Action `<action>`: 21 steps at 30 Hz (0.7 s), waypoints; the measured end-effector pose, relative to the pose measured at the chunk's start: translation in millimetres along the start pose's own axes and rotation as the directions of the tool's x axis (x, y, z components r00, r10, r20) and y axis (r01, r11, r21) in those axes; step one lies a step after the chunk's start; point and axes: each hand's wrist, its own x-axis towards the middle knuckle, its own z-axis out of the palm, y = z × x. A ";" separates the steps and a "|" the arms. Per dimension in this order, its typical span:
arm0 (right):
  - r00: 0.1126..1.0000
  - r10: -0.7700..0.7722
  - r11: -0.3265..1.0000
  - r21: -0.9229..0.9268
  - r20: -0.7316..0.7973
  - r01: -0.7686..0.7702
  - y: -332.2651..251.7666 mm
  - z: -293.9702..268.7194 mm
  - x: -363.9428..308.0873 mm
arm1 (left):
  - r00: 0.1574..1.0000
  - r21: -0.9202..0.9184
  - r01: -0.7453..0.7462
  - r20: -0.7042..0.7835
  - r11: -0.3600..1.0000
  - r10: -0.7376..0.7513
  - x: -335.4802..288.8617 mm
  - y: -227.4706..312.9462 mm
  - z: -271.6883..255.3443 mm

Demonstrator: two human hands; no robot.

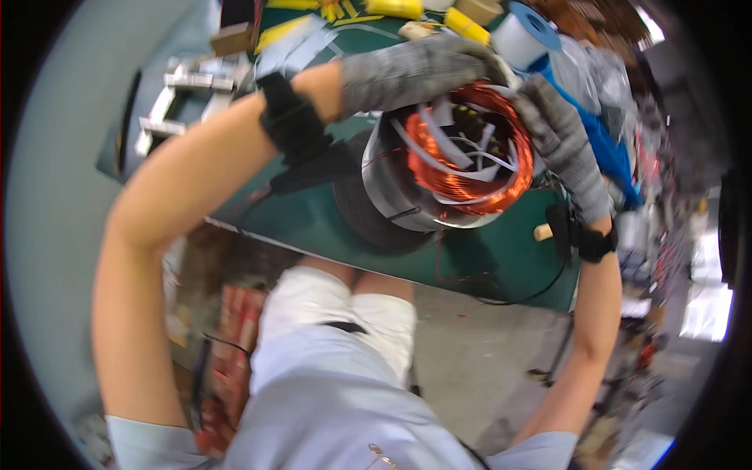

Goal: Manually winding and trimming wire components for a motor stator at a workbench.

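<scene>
A motor stator with a silver metal shell sits on the green table, leaning slightly. From its open end bulges a ring of copper winding, with white insulating strips and sleeved leads inside. Both my hands wear grey knitted gloves. My left hand reaches across the far side of the winding, its fingers bent over the rim and partly hidden. Against the right side of the ring, my right hand curls its closed fingers along the copper. Some blur softens the fingertips.
Under the stator is a dark round base. A wooden handle lies near my right wrist on the green tabletop. Farther back are a blue-and-white roll, yellow pieces and clear plastic bags. White metal frames stand at left.
</scene>
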 end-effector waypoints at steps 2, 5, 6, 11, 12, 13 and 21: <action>0.994 0.095 0.989 -0.112 -0.047 -0.100 -24.0 6.4 4.3 | 0.994 0.031 -0.101 -0.036 0.994 0.102 3.1 6.0 -6.1; 0.952 -0.190 0.946 -0.305 -0.239 0.112 10.9 19.1 -10.9 | 0.916 -0.398 0.400 0.198 0.826 -0.348 26.0 25.7 -8.8; 0.958 -0.060 0.998 -0.002 -0.279 0.062 -3.7 20.0 -10.6 | 0.905 -0.320 0.424 0.182 0.847 -0.384 30.3 26.3 -6.8; 0.996 -0.049 0.999 -0.002 0.081 0.050 -31.0 -29.6 11.3 | 0.898 -0.132 0.414 0.219 0.901 -0.381 48.6 27.5 -9.0; 0.979 -0.009 1.000 -0.004 0.203 0.010 -36.2 -40.9 11.2 | 0.904 -0.141 0.396 0.230 0.907 -0.359 49.3 22.9 -4.5; 0.950 0.011 1.000 0.018 0.313 -0.018 -33.9 -45.2 16.0 | 0.838 -0.258 0.543 0.234 0.800 -0.493 48.1 30.2 -3.6; 0.957 -0.174 0.982 -0.109 -0.230 0.153 -43.6 10.9 4.7 | 0.677 -0.417 0.732 0.352 0.539 -0.647 42.3 37.7 -9.1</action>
